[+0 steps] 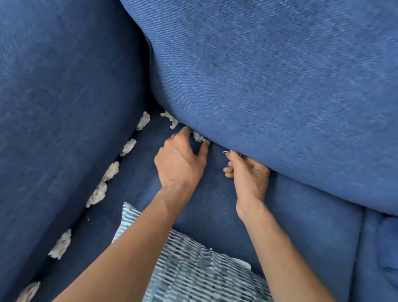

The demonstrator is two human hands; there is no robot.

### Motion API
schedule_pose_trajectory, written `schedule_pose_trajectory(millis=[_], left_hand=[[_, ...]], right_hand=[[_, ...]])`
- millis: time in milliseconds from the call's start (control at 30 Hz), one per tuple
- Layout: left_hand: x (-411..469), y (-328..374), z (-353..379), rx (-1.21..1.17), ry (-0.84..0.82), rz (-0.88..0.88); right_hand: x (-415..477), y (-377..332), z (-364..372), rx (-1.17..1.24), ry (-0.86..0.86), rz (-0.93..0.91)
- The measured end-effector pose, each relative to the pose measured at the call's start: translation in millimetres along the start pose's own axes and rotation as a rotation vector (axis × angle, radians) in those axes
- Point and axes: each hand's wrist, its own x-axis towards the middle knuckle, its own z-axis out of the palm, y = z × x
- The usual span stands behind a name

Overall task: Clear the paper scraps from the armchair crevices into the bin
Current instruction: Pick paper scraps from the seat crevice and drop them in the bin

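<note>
Both hands at back crevice of blue fabric armchair (291,74). Left hand (181,163) spread open, thumb and forefinger either side of crumpled white paper scrap (198,137). Right hand (249,174) curled, pinching small scrap bit (227,152). More scraps (111,171) line crevice left of hands. Striped blue-white cushion (200,290) on seat, nearer camera than hands.

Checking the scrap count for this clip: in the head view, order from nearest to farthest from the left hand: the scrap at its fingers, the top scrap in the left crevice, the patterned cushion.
From the left hand:
1. Scrap at its fingers, back crevice.
2. Top scrap in the left crevice, up-left.
3. Patterned cushion, below, under the forearms.
</note>
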Motion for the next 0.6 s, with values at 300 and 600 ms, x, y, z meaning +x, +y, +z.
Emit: schedule_pose_trajectory(millis=[300, 600], left_hand=[[-7, -1, -13, -0.131, 0.077, -0.121], [-80, -49, -96, -0.228, 0.177, -0.141]], right_hand=[[-3, -1, -7, 0.011, -0.080, 0.006], [-45, -19, -27, -0.085, -0.292, -0.021]])
